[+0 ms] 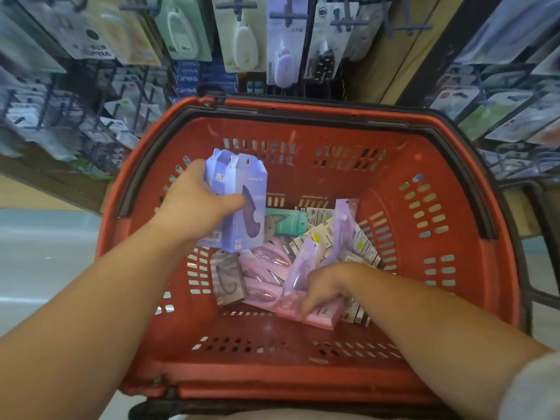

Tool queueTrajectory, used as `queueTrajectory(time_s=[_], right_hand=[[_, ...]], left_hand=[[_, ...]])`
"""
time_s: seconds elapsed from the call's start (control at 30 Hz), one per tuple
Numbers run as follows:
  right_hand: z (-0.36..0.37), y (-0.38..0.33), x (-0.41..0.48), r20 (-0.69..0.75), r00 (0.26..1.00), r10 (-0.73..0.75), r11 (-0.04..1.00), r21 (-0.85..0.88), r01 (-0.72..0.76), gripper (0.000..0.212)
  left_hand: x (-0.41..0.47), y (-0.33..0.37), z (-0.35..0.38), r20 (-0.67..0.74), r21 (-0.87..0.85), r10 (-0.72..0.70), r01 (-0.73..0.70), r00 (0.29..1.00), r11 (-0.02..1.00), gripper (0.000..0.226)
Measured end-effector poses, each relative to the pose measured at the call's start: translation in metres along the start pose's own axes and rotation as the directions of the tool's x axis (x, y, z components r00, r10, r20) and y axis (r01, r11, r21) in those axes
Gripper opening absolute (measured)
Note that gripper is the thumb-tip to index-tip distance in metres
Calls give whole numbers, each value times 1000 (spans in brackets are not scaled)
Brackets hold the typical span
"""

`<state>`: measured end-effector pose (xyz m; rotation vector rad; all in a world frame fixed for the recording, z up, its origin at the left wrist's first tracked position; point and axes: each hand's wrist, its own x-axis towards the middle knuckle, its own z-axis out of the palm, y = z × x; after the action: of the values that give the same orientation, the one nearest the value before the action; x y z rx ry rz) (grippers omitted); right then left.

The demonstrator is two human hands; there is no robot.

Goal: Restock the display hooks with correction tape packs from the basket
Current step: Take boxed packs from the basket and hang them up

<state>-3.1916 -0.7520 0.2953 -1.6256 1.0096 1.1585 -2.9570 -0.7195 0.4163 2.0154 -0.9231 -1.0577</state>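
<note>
A red plastic basket (424,207) fills the middle of the head view. My left hand (194,198) is shut on two lavender correction tape packs (245,207), held upright above the basket's left side. My right hand (327,286) reaches down into the pile and its fingers rest on a pink pack (321,318), with a slim purple pack (303,265) standing against the hand. Whether the hand grips either pack is hidden. More pink, teal (288,224) and grey packs (228,280) lie loose on the basket floor.
Display hooks (288,16) with hanging correction tape packs run across the top. Further racks of carded goods stand left (60,116) and right (515,110). A black basket handle (527,244) sticks out at the right. Pale floor shows at the left.
</note>
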Motion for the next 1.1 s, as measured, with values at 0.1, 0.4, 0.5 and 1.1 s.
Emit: queueTrajectory(time_s=[0.1,0.4,0.5,1.1], right_hand=[[-17,6,-8,-137,990,22,993,119,-6,61],[-92,-5,-84,-671,713,-204,323,641,696,31],[-98,-18,-107,-741,615,-270,163,594,788,35],[-83,-76,-131,-744,550,-379,189,520,833,26]], left_hand=[[1,2,1,6,-9,-6,6,1000,1000,34],[-2,9,1,5,-159,-15,16,1000,987,30],[-7,20,1,52,-241,19,-6,998,971,36],[-30,34,-15,52,-457,154,-114,987,882,80]])
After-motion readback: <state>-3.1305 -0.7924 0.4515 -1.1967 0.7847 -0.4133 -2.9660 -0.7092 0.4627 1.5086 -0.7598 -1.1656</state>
